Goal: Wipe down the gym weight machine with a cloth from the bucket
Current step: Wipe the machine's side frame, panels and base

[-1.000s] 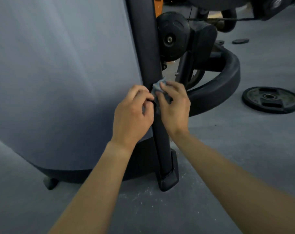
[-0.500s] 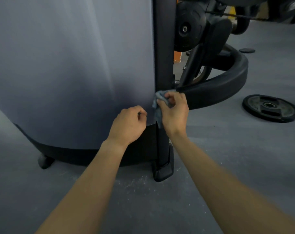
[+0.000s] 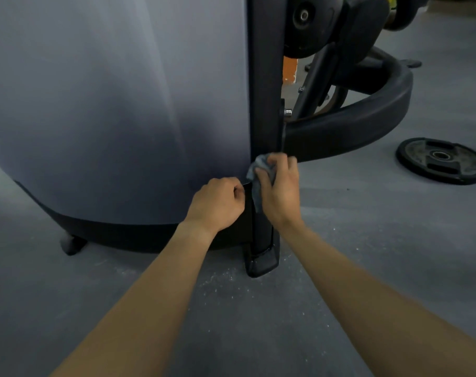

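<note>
The weight machine has a large grey shroud (image 3: 117, 104) and a black upright post (image 3: 264, 104) that ends in a foot on the floor. My right hand (image 3: 279, 186) grips a small grey cloth (image 3: 258, 170) and holds it against the lower part of the post. Just left of the post, my left hand (image 3: 218, 204) is curled into a fist beside the shroud's bottom edge, with nothing visible in it. No bucket is in view.
A curved black padded arm (image 3: 367, 121) sticks out to the right of the post, with a black pulley wheel (image 3: 305, 23) above it. A weight plate (image 3: 442, 160) lies flat on the grey floor at the right. White dust specks the floor by the post foot (image 3: 261, 261).
My right hand has slid the cloth down the post toward the base. My left hand has let go of the post and dropped lower beside it. The view has tilted down.
</note>
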### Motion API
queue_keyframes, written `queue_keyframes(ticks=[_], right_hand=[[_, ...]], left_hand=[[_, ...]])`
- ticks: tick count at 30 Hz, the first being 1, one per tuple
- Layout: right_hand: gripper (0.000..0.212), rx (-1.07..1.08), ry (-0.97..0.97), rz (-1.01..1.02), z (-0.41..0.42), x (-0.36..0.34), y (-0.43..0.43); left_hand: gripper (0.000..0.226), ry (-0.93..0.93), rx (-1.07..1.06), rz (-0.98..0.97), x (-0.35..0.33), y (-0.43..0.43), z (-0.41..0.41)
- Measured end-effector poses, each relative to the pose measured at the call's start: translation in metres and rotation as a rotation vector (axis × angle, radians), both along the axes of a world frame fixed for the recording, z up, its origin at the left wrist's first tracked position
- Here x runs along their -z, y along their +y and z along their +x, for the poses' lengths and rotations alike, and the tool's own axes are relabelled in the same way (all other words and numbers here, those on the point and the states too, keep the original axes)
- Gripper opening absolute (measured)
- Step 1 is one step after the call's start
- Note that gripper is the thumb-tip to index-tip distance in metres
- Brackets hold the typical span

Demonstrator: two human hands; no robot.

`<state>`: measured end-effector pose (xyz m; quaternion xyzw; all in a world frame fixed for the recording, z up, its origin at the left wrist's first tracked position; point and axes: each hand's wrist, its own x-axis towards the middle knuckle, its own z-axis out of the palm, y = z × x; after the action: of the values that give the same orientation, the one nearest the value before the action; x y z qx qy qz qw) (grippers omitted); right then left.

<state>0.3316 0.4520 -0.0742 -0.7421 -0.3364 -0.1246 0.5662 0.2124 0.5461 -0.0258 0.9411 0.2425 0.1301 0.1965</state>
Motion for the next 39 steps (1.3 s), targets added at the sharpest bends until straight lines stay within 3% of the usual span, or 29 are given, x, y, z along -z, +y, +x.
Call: queue_keyframes(ticks=[5, 9, 12, 14, 18, 20, 23, 28, 35, 37, 39], right_hand=[[0.024, 0.032, -0.085, 0.083, 0.005, -0.018, 0.008], [0.031, 0.016, -0.099, -0.169, 0.003, 0.041, -0.007], [0.024, -0.056, 0.115, -0.347, 0.003, 0.074, -0.021], [0.022, -0.049, 0.162, -0.292, 0.002, 0.070, -0.022], [0.020, 0.065, 0.209, 0.091, -0.001, 0.023, -0.004], [0.019, 0.094, 0.236, 0.171, -0.004, 0.017, 0.004], [0.017, 0.083, 0.208, 0.092, -0.009, 0.046, 0.002], [0.004, 0.052, 0.540, -0.187, 0.004, 0.092, -0.018], [0.012, 0.127, 0.603, 0.144, 0.019, 0.044, -0.001], [0.012, 0.095, 0.639, 0.102, 0.014, 0.052, -0.004], [0.011, 0.049, 0.695, -0.072, 0.006, 0.066, -0.014]], left_hand=[[0.023, -0.003, -0.009, 0.021, 0.007, -0.004, 0.012], [0.021, -0.032, -0.023, 0.019, 0.011, -0.006, 0.015], [0.020, -0.055, -0.036, 0.041, 0.013, -0.006, 0.016], [0.020, -0.063, -0.050, 0.067, 0.015, -0.007, 0.017], [0.019, -0.076, -0.055, 0.084, 0.023, -0.009, 0.019], [0.019, -0.037, -0.040, 0.081, 0.028, -0.012, 0.020], [0.029, -0.004, -0.040, 0.103, 0.034, -0.015, 0.021], [0.051, 0.061, -0.073, 0.124, 0.042, -0.015, 0.022], [0.058, 0.063, -0.108, 0.119, 0.049, -0.017, 0.027], [0.058, 0.057, -0.103, 0.120, 0.050, -0.015, 0.027], [0.058, 0.062, -0.108, 0.120, 0.053, -0.013, 0.027]])
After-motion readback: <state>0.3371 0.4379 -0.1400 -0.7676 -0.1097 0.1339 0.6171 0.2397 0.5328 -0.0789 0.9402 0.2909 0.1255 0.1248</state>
